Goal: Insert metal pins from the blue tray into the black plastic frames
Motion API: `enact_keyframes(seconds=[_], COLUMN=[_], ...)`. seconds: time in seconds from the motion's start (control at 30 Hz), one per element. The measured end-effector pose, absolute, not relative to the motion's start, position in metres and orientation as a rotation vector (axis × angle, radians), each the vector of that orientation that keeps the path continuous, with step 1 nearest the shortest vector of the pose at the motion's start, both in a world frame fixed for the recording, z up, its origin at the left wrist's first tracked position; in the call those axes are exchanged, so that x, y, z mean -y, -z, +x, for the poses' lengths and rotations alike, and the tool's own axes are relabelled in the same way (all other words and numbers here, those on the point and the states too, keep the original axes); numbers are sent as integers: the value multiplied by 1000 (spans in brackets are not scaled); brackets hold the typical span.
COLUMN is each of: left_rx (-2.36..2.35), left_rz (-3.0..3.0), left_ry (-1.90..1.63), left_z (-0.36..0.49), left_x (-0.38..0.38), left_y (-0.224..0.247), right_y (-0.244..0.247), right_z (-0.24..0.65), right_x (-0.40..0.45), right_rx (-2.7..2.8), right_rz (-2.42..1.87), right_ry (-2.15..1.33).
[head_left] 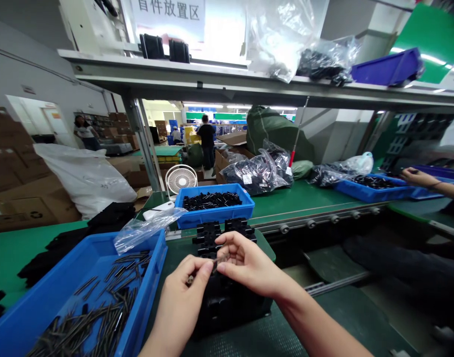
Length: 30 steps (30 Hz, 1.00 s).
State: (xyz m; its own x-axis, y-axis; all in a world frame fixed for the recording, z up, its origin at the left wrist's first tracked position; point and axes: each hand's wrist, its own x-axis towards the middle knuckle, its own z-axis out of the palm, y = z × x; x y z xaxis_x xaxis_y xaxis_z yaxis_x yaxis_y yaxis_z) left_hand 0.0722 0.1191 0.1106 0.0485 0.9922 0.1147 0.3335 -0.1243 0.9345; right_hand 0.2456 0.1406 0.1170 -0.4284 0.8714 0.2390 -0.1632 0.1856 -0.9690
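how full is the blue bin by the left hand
Partly full: the blue bin holds a layer of loose dark pins, with its blue floor showing through.

Faintly shiny dark metal pins [89,317] in a blue plastic crate [29,317], crinkled clear polythene [148,230], matt black plastic blocks [208,238], a smooth green bench [305,198]
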Motion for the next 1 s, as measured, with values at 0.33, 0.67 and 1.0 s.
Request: enact_keyframes(seconds=[0.33,0.67,1.0], left_rx=[-1339,-1435,-1519], left_rz=[1986,2552,1218], left_ry=[-1377,-1254,-1264], left_z=[69,60,52], left_x=[-113,-114,-141], left_y=[-111,-101,-113], right_y=[-122,-120,-114], right_z=[250,258,237], right_x=[-139,-138,-130], right_rx=[1565,1511,2097], right_rz=[-675,-514,-956], right_ry=[-1468,-1608,-808])
